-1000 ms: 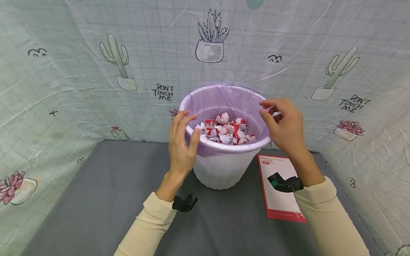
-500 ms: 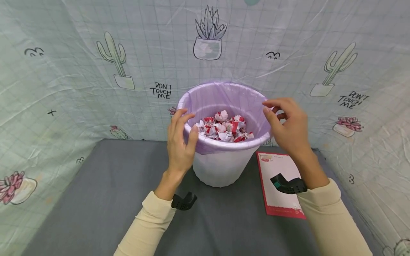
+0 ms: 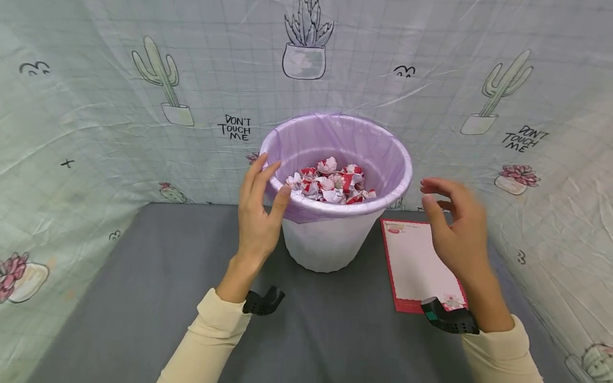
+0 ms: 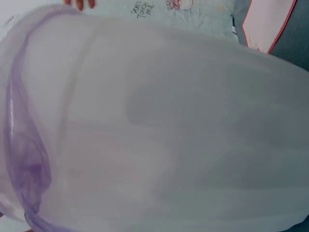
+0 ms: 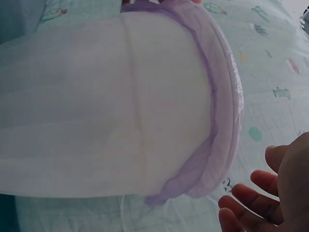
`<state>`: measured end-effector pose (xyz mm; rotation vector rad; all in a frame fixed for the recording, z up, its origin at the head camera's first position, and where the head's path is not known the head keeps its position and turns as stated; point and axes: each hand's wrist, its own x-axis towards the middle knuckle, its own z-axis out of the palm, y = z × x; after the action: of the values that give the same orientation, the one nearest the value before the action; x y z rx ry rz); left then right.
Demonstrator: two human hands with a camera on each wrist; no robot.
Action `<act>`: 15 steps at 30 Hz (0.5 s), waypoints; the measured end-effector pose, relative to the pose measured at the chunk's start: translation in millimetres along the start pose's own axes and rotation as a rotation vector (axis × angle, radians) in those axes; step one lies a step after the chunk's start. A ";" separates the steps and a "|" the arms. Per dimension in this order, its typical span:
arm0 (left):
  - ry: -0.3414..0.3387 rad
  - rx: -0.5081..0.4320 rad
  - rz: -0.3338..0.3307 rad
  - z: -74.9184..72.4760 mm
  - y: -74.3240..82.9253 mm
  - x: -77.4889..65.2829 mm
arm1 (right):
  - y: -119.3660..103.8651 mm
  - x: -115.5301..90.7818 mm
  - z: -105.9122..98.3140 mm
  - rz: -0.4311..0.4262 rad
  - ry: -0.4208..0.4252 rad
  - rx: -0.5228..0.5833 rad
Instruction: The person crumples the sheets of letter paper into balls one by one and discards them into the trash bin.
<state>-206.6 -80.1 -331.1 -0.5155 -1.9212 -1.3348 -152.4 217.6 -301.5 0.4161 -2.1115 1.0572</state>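
A white waste bin (image 3: pixel 321 244) stands upright, lined with a thin purple bin bag (image 3: pixel 335 130) folded over its rim. Inside lie several crumpled balls of white and red paper (image 3: pixel 330 183). My left hand (image 3: pixel 256 223) is at the bin's left rim, fingers spread and slightly bent; whether they touch the rim is hard to tell. To the right of the bin, my right hand (image 3: pixel 460 234) hovers apart from it with loosely bent fingers and nothing held. In the right wrist view, the folded edge of the bag (image 5: pixel 224 96) shows beside that hand (image 5: pixel 289 188).
A red-bordered sheet or pad of paper (image 3: pixel 416 260) lies on the grey table (image 3: pixel 182 298) to the right of the bin, partly beneath my right hand. Behind the bin hangs a cloth backdrop (image 3: pixel 215 58) printed with cacti.
My right hand has come away from the bin's right rim, moving right and down. My left hand stays by the left rim. The whole head view has shifted slightly.
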 end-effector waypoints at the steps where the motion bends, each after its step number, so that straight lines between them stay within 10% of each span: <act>1: 0.021 -0.007 0.012 -1.0 1.2 -2.3 | 0.9 -5.6 -1.1 0.006 0.000 0.001; 15: 0.127 -0.257 0.062 2.6 28.3 -84.5 | 33.5 -97.4 -12.4 0.216 -0.044 -0.036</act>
<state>-133.1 -60.2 -377.3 -0.5946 -1.6282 -1.5456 -99.0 244.6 -386.2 0.1980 -2.2494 1.1388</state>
